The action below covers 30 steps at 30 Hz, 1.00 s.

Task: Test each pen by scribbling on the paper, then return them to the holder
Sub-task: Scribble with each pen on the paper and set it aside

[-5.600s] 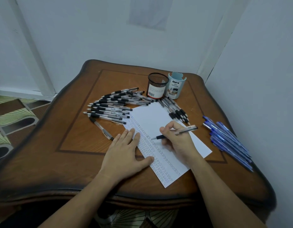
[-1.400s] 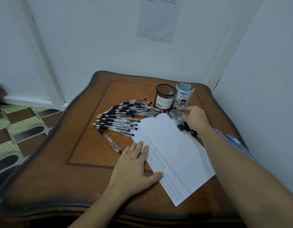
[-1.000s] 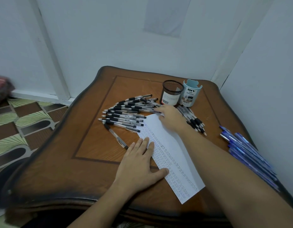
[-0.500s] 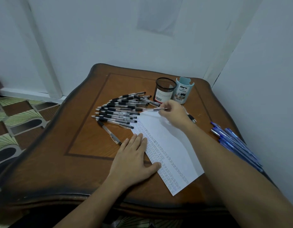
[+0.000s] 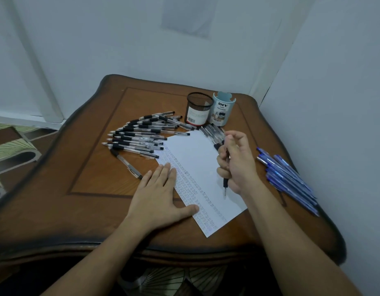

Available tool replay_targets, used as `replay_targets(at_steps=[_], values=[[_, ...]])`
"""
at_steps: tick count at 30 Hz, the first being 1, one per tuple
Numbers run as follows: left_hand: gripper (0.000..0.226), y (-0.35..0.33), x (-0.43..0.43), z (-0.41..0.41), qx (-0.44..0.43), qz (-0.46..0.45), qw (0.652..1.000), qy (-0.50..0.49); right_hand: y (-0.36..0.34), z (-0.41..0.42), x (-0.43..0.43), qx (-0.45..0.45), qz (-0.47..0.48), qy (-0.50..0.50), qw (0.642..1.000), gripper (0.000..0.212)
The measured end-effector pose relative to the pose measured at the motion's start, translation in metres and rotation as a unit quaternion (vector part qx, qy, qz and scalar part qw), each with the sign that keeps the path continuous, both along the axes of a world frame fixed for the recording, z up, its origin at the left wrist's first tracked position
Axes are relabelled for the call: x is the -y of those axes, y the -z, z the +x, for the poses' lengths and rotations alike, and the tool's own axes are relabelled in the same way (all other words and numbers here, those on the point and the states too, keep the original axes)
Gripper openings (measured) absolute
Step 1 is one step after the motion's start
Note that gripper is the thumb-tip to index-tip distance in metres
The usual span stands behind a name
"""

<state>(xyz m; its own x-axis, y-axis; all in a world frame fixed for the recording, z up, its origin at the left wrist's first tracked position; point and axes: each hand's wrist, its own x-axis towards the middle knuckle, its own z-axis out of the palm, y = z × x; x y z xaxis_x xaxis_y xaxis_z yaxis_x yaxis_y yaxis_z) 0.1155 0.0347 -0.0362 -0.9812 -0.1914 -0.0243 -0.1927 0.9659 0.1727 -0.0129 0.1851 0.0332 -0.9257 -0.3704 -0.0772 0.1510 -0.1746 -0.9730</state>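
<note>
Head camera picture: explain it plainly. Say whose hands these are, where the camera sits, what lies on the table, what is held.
No machine: a person's bare hands, filmed by a camera on their head. The left hand lies flat on the scribbled white sheet of paper. The right hand holds a black-grip pen in its fingers, tip down. On the brown wooden table: a fan of clear black-grip pens, a pile of blue pens, a black mesh holder, a pale blue organiser cup.

New pen (image 5: 225, 184) in right hand (image 5: 238, 165)

Pens (image 5: 138, 138) left, holders (image 5: 198, 110) behind
</note>
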Motion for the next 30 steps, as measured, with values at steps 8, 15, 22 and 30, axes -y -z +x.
replay_targets(at_steps=[8, 15, 22, 30], values=[[0.125, 0.002, 0.000, 0.000, -0.003, -0.005, 1.000, 0.001, 0.017, 0.010, -0.010, 0.051, -0.061, -0.050, 0.996, 0.041], [0.125, 0.002, 0.000, 0.000, -0.009, 0.002, 1.000, 0.004, 0.042, 0.005, -0.016, -0.025, 0.047, -0.092, 0.994, 0.056], [0.125, 0.005, 0.000, 0.000, -0.018, 0.001, 1.000, 0.000, 0.056, 0.012, -0.007, -0.072, 0.085, -0.172, 0.979, 0.029], [0.125, 0.005, 0.001, -0.001, -0.016, 0.000, 1.000, 0.001, 0.071, 0.011, -0.011, -0.111, 0.166, -0.107, 0.974, 0.034]])
